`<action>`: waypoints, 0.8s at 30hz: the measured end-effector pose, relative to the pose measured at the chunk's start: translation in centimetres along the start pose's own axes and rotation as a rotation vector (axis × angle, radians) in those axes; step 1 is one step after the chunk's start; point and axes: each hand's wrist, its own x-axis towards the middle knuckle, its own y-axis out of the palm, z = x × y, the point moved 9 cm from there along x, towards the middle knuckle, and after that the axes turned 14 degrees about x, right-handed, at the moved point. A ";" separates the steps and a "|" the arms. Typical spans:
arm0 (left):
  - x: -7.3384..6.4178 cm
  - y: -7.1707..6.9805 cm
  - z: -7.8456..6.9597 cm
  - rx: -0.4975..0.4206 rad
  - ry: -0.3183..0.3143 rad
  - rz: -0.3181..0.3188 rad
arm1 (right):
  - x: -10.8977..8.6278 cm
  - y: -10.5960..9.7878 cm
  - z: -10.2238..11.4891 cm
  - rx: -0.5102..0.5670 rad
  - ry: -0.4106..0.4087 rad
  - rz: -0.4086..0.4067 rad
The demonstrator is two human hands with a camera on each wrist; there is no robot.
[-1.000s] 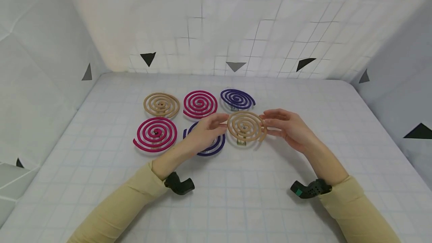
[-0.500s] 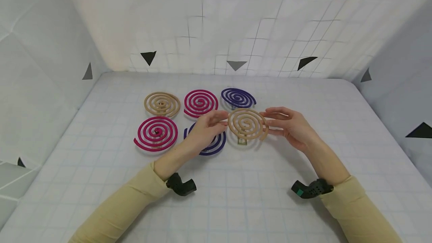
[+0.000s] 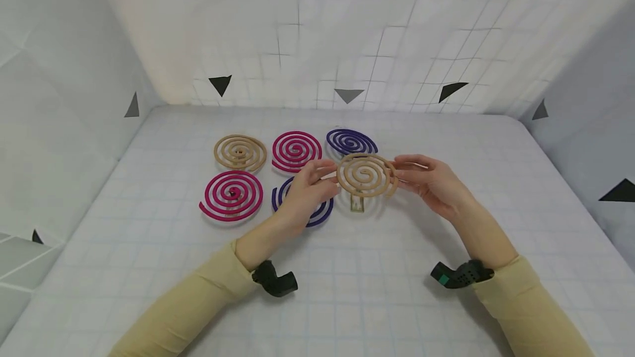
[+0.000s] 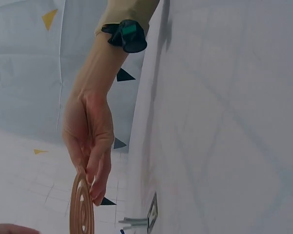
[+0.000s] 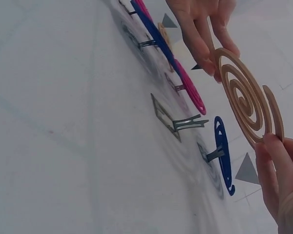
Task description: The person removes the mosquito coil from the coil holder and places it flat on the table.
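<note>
Raised above the table, a tan mosquito coil (image 3: pixel 366 175) is held at opposite edges by both hands. My left hand (image 3: pixel 310 186) pinches its left rim; only fingertips of it enter the left wrist view at the bottom left. My right hand (image 3: pixel 432 182) grips the right rim between thumb and fingers, seen also in the right wrist view (image 5: pixel 281 170). Below the coil stands a small metal coil stand (image 5: pixel 185 123) with upright prongs, separated from it by a gap. A blue coil (image 3: pixel 317 214) on its stand is partly hidden beneath my left hand.
Several other coils sit on stands: a tan one (image 3: pixel 240 152) at back left, a pink one (image 3: pixel 231 195) in front of it, another pink one (image 3: pixel 296 151) at back middle, and a blue one (image 3: pixel 351 142) right behind the held coil. White walls enclose the gridded table (image 3: pixel 347 302).
Both hands have lifted the tan coil upward and slightly away, so its stand now shows more clearly below. The other coils stay in place.
</note>
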 end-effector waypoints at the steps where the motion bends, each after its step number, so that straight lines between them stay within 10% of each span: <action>1: 0.1 0.2 -0.1 -0.045 -0.002 -0.010 | 0.0 0.0 0.3 0.003 -0.001 -0.003; 24: 6.8 4.8 -5.8 -0.556 0.061 -0.326 | 1.1 -1.0 8.7 0.284 -0.210 -0.113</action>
